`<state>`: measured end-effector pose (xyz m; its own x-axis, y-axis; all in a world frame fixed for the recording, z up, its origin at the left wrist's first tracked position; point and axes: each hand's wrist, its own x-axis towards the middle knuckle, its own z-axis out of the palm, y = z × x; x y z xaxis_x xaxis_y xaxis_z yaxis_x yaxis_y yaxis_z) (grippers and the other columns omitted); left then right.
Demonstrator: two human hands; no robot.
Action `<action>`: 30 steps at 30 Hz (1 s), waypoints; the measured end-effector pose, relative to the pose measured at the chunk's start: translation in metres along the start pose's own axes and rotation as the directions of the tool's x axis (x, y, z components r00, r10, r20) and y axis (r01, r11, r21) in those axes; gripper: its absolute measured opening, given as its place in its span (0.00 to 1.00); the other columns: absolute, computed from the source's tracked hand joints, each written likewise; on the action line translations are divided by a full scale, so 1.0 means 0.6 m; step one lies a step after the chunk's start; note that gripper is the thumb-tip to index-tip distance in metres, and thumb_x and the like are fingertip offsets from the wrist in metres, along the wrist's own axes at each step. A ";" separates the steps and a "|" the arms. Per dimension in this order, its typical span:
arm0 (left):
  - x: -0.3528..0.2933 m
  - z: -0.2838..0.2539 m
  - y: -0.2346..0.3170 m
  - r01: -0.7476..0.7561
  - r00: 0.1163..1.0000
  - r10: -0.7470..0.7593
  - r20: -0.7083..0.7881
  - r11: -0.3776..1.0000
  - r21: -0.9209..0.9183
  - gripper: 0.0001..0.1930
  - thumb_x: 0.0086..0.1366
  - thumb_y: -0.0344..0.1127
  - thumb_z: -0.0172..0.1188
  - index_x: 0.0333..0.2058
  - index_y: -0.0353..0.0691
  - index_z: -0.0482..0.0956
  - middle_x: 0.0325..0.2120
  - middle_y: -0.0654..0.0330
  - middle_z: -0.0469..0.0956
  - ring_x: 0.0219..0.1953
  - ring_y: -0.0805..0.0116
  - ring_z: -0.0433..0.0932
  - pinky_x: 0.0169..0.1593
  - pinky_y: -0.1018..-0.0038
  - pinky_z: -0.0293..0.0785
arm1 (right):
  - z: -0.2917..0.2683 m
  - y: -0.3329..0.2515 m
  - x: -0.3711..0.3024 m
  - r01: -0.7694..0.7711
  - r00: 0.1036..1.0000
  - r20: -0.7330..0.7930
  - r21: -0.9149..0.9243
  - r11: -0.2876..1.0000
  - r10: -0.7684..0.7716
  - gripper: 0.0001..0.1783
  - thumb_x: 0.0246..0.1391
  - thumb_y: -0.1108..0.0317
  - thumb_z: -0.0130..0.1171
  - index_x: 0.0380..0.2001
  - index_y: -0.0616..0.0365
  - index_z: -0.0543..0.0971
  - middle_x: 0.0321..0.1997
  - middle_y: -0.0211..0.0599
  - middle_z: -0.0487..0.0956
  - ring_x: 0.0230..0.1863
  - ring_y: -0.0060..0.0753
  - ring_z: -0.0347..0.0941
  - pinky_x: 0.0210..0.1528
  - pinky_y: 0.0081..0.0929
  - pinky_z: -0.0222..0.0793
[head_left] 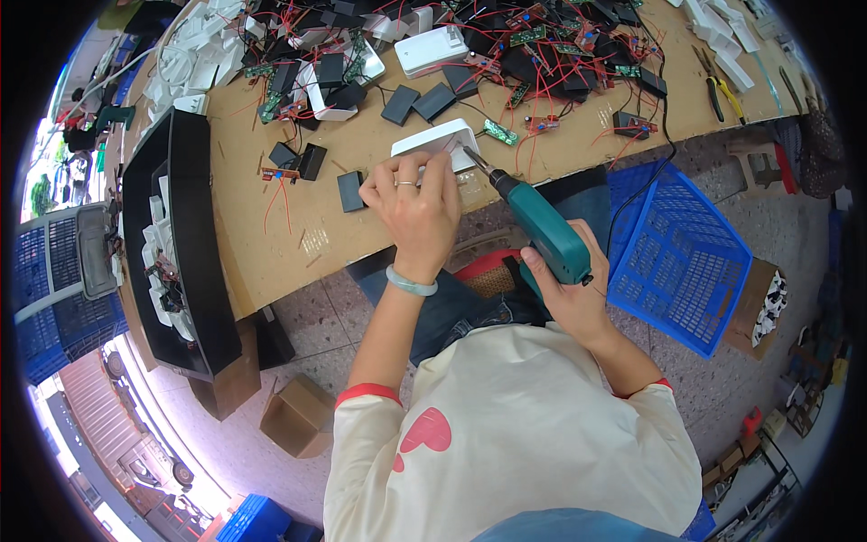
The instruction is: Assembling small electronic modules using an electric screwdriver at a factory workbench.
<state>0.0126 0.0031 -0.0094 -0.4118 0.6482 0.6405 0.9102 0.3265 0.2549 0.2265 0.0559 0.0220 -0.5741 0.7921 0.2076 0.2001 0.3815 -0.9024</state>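
My left hand (417,210) has its fingers bent round the near edge of a white plastic casing (423,142) and steadies it at the table's front edge. My right hand (574,291) is closed around the grip of a green electric screwdriver (545,228). The tool slants up to the left, and its bit reaches the casing's right end; whether a screw sits under the tip I cannot make out. A small green circuit board (499,133) lies just beyond the casing. A black rectangular block (350,191) lies beside my left fingers.
A heap of red-wired circuit boards, black blocks and white casings (432,51) covers the table's far side. Pliers (718,88) lie at the right. A black bin (200,244) with white parts stands left. A blue crate (684,257) and a cardboard box (298,415) are below the table.
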 end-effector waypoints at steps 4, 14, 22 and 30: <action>-0.001 0.000 0.000 -0.002 1.000 0.003 0.006 1.000 -0.012 0.10 0.58 0.32 0.71 0.39 0.46 0.86 0.39 0.66 0.79 0.45 0.59 0.73 0.52 0.58 0.61 | -0.001 0.002 -0.001 0.002 1.000 0.013 -0.001 1.000 -0.002 0.14 0.56 0.71 0.75 0.35 0.65 0.78 0.36 0.44 0.76 0.34 0.42 0.74 0.36 0.32 0.70; -0.002 0.001 0.000 -0.004 1.000 0.004 0.001 1.000 -0.006 0.10 0.57 0.31 0.72 0.39 0.46 0.86 0.39 0.66 0.78 0.46 0.59 0.73 0.52 0.58 0.61 | -0.003 -0.014 0.000 -0.023 1.000 -0.009 -0.005 1.000 0.023 0.13 0.57 0.70 0.74 0.37 0.66 0.79 0.38 0.45 0.78 0.36 0.43 0.76 0.39 0.33 0.72; 0.005 -0.003 0.005 0.006 1.000 -0.006 0.000 1.000 0.026 0.08 0.58 0.32 0.73 0.38 0.48 0.88 0.36 0.67 0.81 0.43 0.61 0.75 0.50 0.61 0.62 | -0.032 -0.034 -0.010 -0.063 0.998 0.001 0.031 0.998 0.063 0.12 0.57 0.72 0.74 0.40 0.66 0.83 0.40 0.43 0.81 0.42 0.43 0.78 0.43 0.33 0.74; 0.006 -0.003 0.008 0.014 1.000 -0.015 0.009 0.999 0.045 0.08 0.59 0.33 0.72 0.38 0.48 0.88 0.37 0.66 0.81 0.44 0.60 0.75 0.51 0.60 0.62 | -0.047 -0.038 -0.016 -0.067 0.998 -0.011 0.034 0.997 0.067 0.11 0.57 0.74 0.73 0.41 0.66 0.83 0.40 0.42 0.83 0.44 0.43 0.78 0.45 0.34 0.74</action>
<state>0.0155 0.0055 -0.0048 -0.4255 0.6494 0.6303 0.9014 0.3660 0.2314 0.2497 0.0529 0.0510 -0.5503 0.8213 0.1508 0.2108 0.3114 -0.9266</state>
